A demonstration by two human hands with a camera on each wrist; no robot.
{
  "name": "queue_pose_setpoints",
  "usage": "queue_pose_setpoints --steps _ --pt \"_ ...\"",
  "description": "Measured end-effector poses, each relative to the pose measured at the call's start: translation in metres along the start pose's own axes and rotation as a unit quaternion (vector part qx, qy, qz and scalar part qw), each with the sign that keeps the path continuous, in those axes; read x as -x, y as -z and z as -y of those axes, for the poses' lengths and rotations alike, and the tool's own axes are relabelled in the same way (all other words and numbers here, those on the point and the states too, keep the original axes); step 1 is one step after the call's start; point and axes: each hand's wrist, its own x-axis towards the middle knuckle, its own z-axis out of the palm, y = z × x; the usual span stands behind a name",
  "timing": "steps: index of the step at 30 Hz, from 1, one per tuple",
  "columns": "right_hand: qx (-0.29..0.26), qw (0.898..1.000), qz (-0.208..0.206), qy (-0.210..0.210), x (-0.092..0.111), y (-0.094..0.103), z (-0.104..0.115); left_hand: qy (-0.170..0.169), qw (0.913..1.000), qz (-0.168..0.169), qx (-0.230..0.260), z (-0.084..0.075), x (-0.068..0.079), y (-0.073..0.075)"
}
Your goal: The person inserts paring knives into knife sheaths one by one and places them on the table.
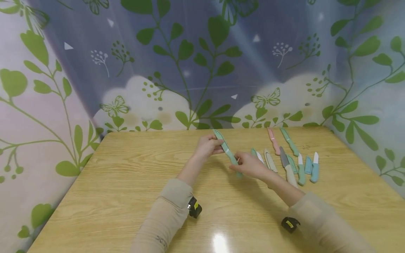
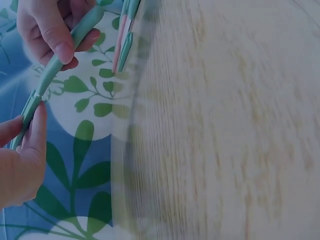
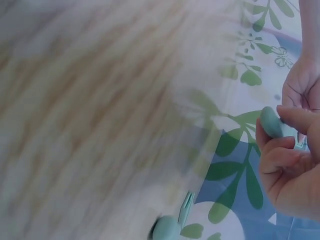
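A green-handled knife [image 1: 232,159], its blade inside a matching green sheath [image 1: 221,139], is held slantwise above the table between both hands. My left hand [image 1: 205,146] pinches the sheath between thumb and fingers. The right hand [image 1: 252,165] grips the handle toward its butt end. In the left wrist view the handle [image 2: 52,75] runs from the right hand [image 2: 52,30] down to the sheath, which the left hand [image 2: 22,165] holds. The handle's rounded end [image 3: 271,121] pokes out of the right hand in the right wrist view.
Right of the hands lie a pink knife [image 1: 274,142], a green knife [image 1: 289,141], a cream-handled knife [image 1: 289,172], a small green knife [image 1: 301,172] and a blue knife [image 1: 314,170]. Loose sheaths, including a cream one [image 1: 270,160] and a blue one [image 1: 308,165], lie among them.
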Motion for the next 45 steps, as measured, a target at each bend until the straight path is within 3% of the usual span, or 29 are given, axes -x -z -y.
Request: queue_pose_setpoints --steps 7,14,21,28,32,35,37,39,41,43,45 --pt "0.069 0.996 -0.037 0.033 0.001 0.004 -0.006 -0.005 0.9999 -0.005 0.012 0.001 -0.001 -0.005" --pt "0.142 0.986 -0.067 0.053 -0.009 0.02 -0.024 -0.007 0.9998 -0.003 0.02 -0.002 -0.001 -0.011" --pt "0.144 0.985 -0.066 0.062 -0.016 0.037 -0.042 -0.003 0.9998 -0.005 0.018 -0.001 -0.003 -0.02" --pt "0.185 0.974 -0.1 0.089 -0.023 0.054 -0.062 -0.002 1.0 -0.008 -0.005 -0.001 -0.008 -0.03" --pt "0.166 0.979 -0.1 0.067 -0.023 0.064 -0.068 -0.005 0.9994 -0.003 -0.035 0.005 -0.011 -0.036" --pt "0.167 0.981 -0.095 0.028 -0.022 0.071 -0.073 -0.012 0.9964 0.005 -0.083 0.009 -0.012 -0.044" --pt "0.178 0.98 -0.089 0.009 -0.024 0.075 -0.076 -0.024 0.99 0.01 -0.138 0.012 -0.012 -0.049" --pt "0.188 0.979 -0.074 -0.01 -0.025 0.079 -0.079 -0.04 0.9754 0.014 -0.216 0.014 -0.011 -0.055" --pt "0.182 0.981 -0.058 -0.032 -0.027 0.081 -0.081 -0.058 0.9527 0.019 -0.298 0.017 -0.011 -0.062" --pt "0.175 0.982 -0.042 -0.054 -0.03 0.082 -0.083 -0.073 0.923 0.024 -0.377 0.021 -0.011 -0.069" --pt "0.164 0.983 -0.028 -0.08 -0.032 0.083 -0.084 -0.076 0.8983 0.031 -0.432 0.026 -0.012 -0.077"
